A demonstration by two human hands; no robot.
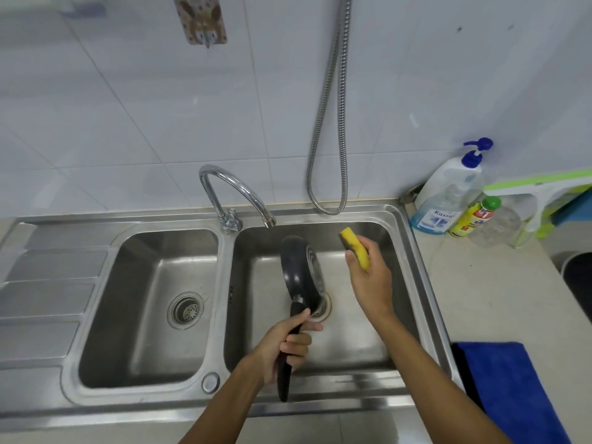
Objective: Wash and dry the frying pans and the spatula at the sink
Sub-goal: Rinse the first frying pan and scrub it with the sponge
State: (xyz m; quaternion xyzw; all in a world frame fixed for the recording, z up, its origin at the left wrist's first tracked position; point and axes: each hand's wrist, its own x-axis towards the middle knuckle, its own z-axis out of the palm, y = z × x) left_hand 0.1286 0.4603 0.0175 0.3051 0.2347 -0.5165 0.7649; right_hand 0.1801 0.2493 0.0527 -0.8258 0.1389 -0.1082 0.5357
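Over a stainless-steel double sink (413, 251) set against a white tiled wall, a person is working on the first of the washing-up. Nothing is running from the gooseneck tap (235, 187), whose spout is pointing into the right-hand basin, and a metal hose (328, 123) is hanging down the tiles beside it. On the counter to the right, a blue cloth (509, 386) is lying near the front edge, presumably waiting for the drying stage, while a pump bottle of soap (448, 193) and a smaller yellow bottle (474, 219) are standing at the back corner. A black frying pan (299, 270) is hanging tilted on edge above the right basin's drain, its ridged underside facing right. The left hand (282, 350) is clenching the pan's long black handle near its middle, the sensible place to hold: the pan is probably rigid and fairly light, but a wet, soapy handle is likely to be slippery, so a full-fist hold is sound. The right hand (368, 277) is gripping a yellow sponge (355, 251) with a dark scouring face, poised just beside the pan's base and apart from it. No spatula or second pan is showing.
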